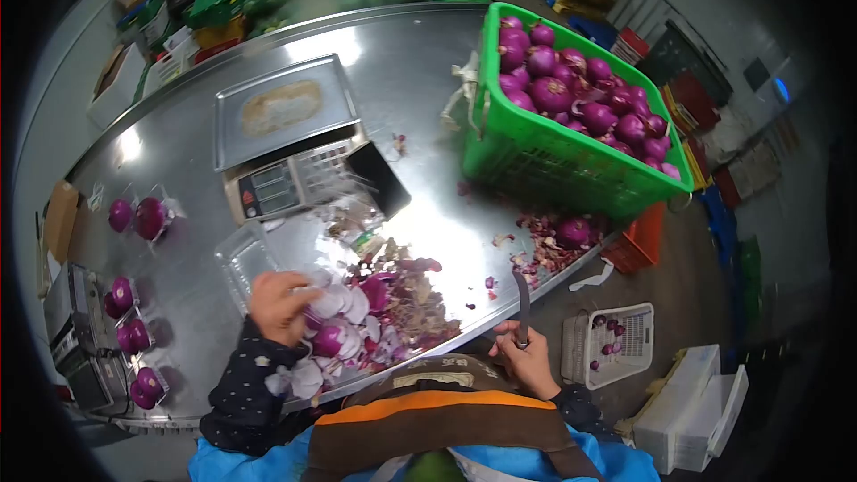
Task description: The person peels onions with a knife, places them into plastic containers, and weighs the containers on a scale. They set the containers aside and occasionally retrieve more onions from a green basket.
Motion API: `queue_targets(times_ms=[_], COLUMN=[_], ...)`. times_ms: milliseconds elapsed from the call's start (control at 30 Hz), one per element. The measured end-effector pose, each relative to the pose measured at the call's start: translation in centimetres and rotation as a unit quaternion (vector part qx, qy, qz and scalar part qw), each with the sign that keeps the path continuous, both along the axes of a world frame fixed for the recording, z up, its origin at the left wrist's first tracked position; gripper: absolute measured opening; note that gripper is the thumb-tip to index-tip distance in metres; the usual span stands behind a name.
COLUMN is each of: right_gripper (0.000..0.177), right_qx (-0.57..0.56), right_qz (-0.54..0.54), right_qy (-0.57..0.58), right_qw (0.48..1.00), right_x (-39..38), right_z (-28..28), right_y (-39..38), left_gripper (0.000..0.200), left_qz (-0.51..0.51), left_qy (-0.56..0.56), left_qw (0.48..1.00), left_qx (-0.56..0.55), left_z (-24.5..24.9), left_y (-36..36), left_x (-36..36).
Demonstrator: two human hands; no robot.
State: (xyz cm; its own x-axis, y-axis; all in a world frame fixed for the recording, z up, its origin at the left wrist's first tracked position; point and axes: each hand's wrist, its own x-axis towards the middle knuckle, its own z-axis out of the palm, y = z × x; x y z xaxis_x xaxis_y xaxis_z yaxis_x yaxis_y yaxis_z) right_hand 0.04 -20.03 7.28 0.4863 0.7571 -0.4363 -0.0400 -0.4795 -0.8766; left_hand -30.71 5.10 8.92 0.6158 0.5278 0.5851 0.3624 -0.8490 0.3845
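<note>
My right hand [525,359] grips a knife [523,299] by its handle at the table's front edge, the curved blade pointing away from me. At the left, my left hand [280,303] is over the near end of a clear plastic tray [247,259], beside a pile of cut onion pieces [332,301]. Its fingers are bent together, and I cannot make out what is in them. Peeled and cut purple onions [330,339] lie to the right of this hand, with dry onion skins [415,303] farther right.
A green crate [571,156] full of purple onions stands on the steel table [420,62]. A weighing scale [295,174] and a dark phone-like slab [378,180] are ahead. Packed onions [150,217] line the left side. A white basket [636,339] is on the floor at right.
</note>
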Motion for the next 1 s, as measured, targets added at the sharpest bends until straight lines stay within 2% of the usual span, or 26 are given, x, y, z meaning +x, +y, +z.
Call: queue_targets(times_ms=[33,67,100,167,233,267,300,333,367,433,467,500,533,567,633,667,700,733,767,833,867,933,1000], right_gripper=[0.021,0.026,0.030,0.041,0.044,0.043,0.042,0.040,0.041,0.036,0.036,0.032,0.030,0.030,0.022,0.022,0.022,0.023,0.023,0.020,0.020,0.020,0.019], right_qx=[0.002,0.016,0.024,0.036,-0.019,-0.074,-0.127,-0.006,-0.048,-0.133,-0.130,-0.112,-0.090,-0.083,-0.040,-0.002,0.002,0.072,0.138,0.139,0.134,0.147,0.157], right_qz=[-0.008,-0.038,-0.067,-0.047,0.022,0.118,0.211,0.240,0.190,0.184,0.189,0.165,0.135,0.135,-0.024,-0.078,-0.073,-0.144,-0.212,-0.213,-0.195,-0.172,-0.196], right_qy=[-0.003,0.074,0.152,0.193,0.332,0.224,0.108,0.044,0.102,0.176,0.179,0.044,-0.092,-0.093,0.038,0.120,0.120,0.243,0.360,0.381,0.382,0.390,0.394], right_qw=[1.000,0.996,0.986,0.979,0.943,0.965,0.963,0.970,0.975,0.958,0.957,0.979,0.982,0.983,0.998,0.990,0.990,0.957,0.898,0.889,0.893,0.893,0.884], right_x=[0.4,0.8,2.8,4.8,8.1,9.3,10.5,12.0,13.9,17.1,19.0,20.9,22.7,24.2,25.9,26.6,27.0,27.3,27.6,28.6,28.8,29.4,30.1], right_z=[0.3,0.5,0.7,0.9,0.8,1.8,2.6,-1.8,-5.7,0.0,-1.4,-3.9,-5.3,-4.8,-2.6,-2.2,-1.9,-1.7,-1.9,-4.0,-4.9,-6.3,-6.2], right_y=[0.1,0.0,-1.0,-1.8,-3.2,-3.2,-3.3,-5.6,-7.9,-6.7,-7.8,-9.7,-10.5,-10.1,-9.9,-9.8,-9.5,-9.2,-9.1,-9.6,-9.9,-10.7,-10.8], left_gripper=[0.033,0.033,0.030,0.024,0.028,0.030,0.033,0.035,0.039,0.041,0.042,0.043,0.040,0.036,0.031,0.033,0.034,0.035,0.037,0.039,0.042,0.060,0.076], left_qz=[-0.078,-0.162,-0.216,-0.238,-0.289,-0.231,-0.161,-0.116,-0.103,-0.299,-0.320,-0.336,-0.374,-0.410,-0.435,-0.410,-0.384,-0.336,-0.287,-0.248,-0.184,-0.104,-0.046], left_qy=[0.000,0.015,0.076,0.209,0.095,0.271,0.436,0.437,0.479,0.418,0.331,0.238,0.195,0.149,0.060,0.077,0.093,0.105,0.117,0.148,0.174,0.217,0.285], left_qw=[0.997,0.987,0.973,0.948,0.928,0.922,0.882,0.888,0.866,0.807,0.795,0.770,0.807,0.836,0.877,0.883,0.887,0.912,0.933,0.951,0.960,0.962,0.945], left_qx=[-0.002,0.005,0.012,-0.022,-0.215,-0.150,-0.082,-0.076,-0.103,-0.291,-0.394,-0.487,-0.413,-0.333,-0.192,-0.216,-0.238,-0.211,-0.184,-0.111,-0.121,-0.127,-0.150], left_z=[0.5,-0.9,-3.3,-7.5,-24.9,-21.0,-15.7,-14.4,-10.0,-3.9,0.5,4.6,7.2,9.3,12.7,14.1,15.5,15.9,15.5,12.8,12.7,11.4,11.2], left_y=[-0.1,0.5,0.3,0.6,2.8,2.3,1.4,1.1,0.6,1.7,0.6,-1.0,-2.2,-3.1,-3.5,-3.0,-2.1,-0.8,0.5,2.9,2.5,1.6,1.1], left_x=[3.5,6.7,12.7,17.7,20.8,21.9,22.6,23.2,25.0,29.0,31.4,34.2,36.8,39.7,44.8,47.2,49.5,51.9,54.2,58.9,60.2,63.2,65.8])
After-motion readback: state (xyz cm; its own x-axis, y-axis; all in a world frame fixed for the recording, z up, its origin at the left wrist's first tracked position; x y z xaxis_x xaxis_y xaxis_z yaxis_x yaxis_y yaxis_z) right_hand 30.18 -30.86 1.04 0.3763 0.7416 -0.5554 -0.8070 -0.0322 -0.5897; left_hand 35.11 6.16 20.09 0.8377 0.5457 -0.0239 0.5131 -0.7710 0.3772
